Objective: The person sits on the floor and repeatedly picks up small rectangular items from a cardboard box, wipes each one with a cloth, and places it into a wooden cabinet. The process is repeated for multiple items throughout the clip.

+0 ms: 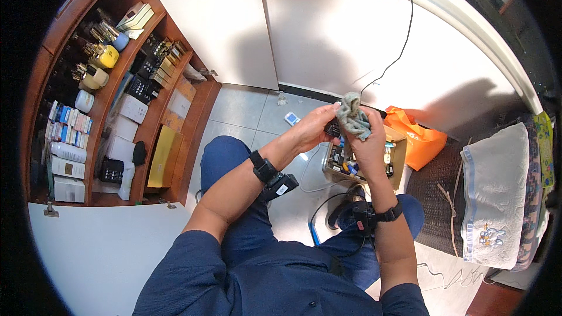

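A small black item, its kind hard to tell, is held in my left hand above the floor. My right hand grips a crumpled grey-green cloth right beside it, close against the black item. Below both hands stands an open cardboard box packed with small boxes and bottles, partly hidden by my right forearm. A white handheld device with a small screen lies on the tiles to the left of my left hand.
An open wooden cabinet at the left holds bottles and boxes on shelves. An orange bag stands by the white wall panel. Folded towels lie at the right. Cables run over the floor, near a blue object between my legs.
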`<state>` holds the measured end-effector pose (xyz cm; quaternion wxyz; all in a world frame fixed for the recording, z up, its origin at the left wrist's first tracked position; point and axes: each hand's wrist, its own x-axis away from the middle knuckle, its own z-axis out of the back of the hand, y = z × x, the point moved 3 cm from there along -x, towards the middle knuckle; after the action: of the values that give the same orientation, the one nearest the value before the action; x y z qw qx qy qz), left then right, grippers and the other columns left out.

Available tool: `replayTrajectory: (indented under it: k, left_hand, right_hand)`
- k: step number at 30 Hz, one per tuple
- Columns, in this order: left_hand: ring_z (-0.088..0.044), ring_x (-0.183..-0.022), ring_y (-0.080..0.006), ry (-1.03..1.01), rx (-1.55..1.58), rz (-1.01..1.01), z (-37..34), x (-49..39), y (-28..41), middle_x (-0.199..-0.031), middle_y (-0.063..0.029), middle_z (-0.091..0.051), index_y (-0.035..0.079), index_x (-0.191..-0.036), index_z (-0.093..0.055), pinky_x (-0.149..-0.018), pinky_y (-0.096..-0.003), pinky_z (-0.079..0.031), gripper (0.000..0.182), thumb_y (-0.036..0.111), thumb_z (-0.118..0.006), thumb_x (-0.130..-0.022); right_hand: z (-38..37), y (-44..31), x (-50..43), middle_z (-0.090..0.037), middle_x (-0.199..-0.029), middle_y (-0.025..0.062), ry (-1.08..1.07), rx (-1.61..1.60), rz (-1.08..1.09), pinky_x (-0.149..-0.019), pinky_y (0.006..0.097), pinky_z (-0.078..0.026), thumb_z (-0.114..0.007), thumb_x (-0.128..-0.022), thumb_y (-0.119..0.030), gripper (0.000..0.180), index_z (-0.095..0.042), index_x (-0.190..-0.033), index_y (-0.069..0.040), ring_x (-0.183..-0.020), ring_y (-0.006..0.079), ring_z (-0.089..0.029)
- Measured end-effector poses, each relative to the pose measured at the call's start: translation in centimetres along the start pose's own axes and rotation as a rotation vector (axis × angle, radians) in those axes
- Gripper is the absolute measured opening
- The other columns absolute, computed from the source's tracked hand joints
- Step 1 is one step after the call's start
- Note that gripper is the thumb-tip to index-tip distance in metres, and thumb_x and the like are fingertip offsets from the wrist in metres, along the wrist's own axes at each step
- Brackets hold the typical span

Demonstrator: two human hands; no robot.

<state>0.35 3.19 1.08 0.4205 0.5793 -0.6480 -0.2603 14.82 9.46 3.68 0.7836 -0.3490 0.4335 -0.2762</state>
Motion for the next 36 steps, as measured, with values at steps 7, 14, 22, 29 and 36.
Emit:
replayTrajectory:
  k: [7,14,22,29,36]
  left_hand:
    - [-0.065,-0.084,-0.0144,0.146,0.217,0.079,1.5,-0.8,-1.4,-0.094,-0.0013,-0.068,0.012,-0.101,-0.066,-0.077,-0.0344,-0.056,0.043,0.050,-0.048,-0.107]
    - [-0.066,-0.081,-0.0135,0.006,0.144,0.115,2.1,-0.9,-1.3,-0.095,-0.0018,-0.070,0.013,-0.105,-0.068,-0.066,-0.0318,-0.051,0.047,0.057,-0.053,-0.102]
    - [-0.052,-0.078,-0.0112,0.114,0.080,0.153,0.1,-0.2,-0.9,-0.090,0.0025,-0.065,0.018,-0.101,-0.067,-0.072,-0.0305,-0.041,0.046,0.057,-0.043,-0.107]
    - [-0.062,-0.089,-0.0145,0.208,0.246,0.051,1.0,-0.9,-1.3,-0.100,-0.0020,-0.066,0.013,-0.109,-0.063,-0.079,-0.0357,-0.052,0.045,0.052,-0.041,-0.109]
    - [-0.061,-0.083,-0.0145,0.237,0.266,0.098,1.1,-0.4,-0.9,-0.095,0.0002,-0.063,0.013,-0.105,-0.064,-0.066,-0.0330,-0.051,0.042,0.052,-0.050,-0.106]
  right_hand:
    - [-1.3,-2.1,1.1,-0.064,-0.104,0.0122,-0.144,0.087,0.126,-0.086,0.0407,-0.053,-0.083,-0.066,0.000,0.049,-0.066,-0.112,-0.009,-0.099,0.0353,-0.064]
    - [-0.5,-0.8,0.6,-0.066,-0.104,0.0086,-0.082,0.089,0.071,-0.088,0.0342,-0.052,-0.081,-0.076,-0.003,0.045,-0.064,-0.117,-0.004,-0.098,0.0254,-0.066]
    - [-0.3,2.7,-0.2,-0.067,-0.107,0.0093,0.041,-0.221,-0.248,-0.088,0.0330,-0.052,-0.085,-0.082,-0.014,0.043,-0.065,-0.119,-0.004,-0.098,0.0223,-0.065]
    - [-1.4,-0.1,1.1,-0.066,-0.108,0.0117,-0.118,-0.060,-0.026,-0.088,0.0363,-0.052,-0.082,-0.073,-0.007,0.045,-0.067,-0.115,-0.006,-0.101,0.0309,-0.067]
    - [-1.0,-0.3,1.0,-0.065,-0.110,0.0100,-0.118,-0.018,0.001,-0.091,0.0348,-0.051,-0.081,-0.074,-0.005,0.046,-0.065,-0.118,-0.005,-0.102,0.0268,-0.065]
